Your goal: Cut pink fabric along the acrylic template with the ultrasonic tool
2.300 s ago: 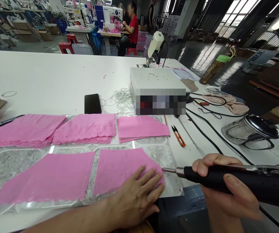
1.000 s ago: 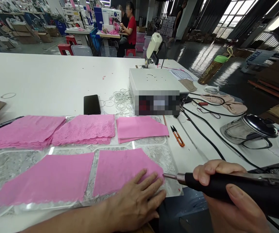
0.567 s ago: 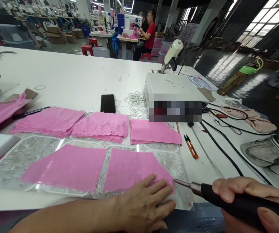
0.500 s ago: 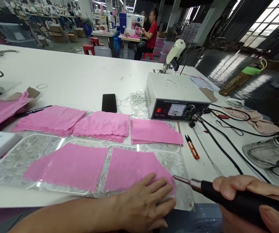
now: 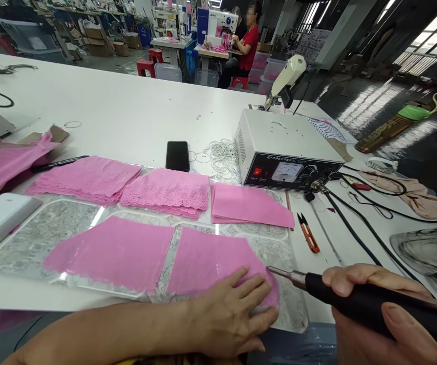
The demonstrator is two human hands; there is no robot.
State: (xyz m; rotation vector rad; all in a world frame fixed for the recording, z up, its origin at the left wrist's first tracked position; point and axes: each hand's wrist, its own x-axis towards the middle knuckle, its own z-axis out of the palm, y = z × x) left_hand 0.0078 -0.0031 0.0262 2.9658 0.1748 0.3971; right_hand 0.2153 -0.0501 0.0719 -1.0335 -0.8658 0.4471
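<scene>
My left hand [image 5: 228, 317] lies flat with fingers spread on the right corner of a pink fabric piece [image 5: 211, 258]. My right hand [image 5: 378, 324] is wrapped round a black hand tool [image 5: 359, 304]; its metal tip [image 5: 275, 271] touches the fabric's right edge beside my fingertips. A second pink piece [image 5: 114, 251] lies to the left. Both rest on clear plastic templates [image 5: 24, 243] at the table's front edge.
Stacks of pink lace [image 5: 85, 177], scalloped lace [image 5: 167, 190] and plain fabric [image 5: 247, 203] lie behind. A white control box [image 5: 279, 139], phone [image 5: 177, 155], elastic loops [image 5: 222, 152], orange snips [image 5: 310, 234], cables [image 5: 355, 233] and an iron [image 5: 427, 248] stand right. A person in red [image 5: 247, 43] sits far back.
The view has swung left and slightly closer. My left hand stays pressed on the fabric corner, and the tool tip stays at its right edge.
</scene>
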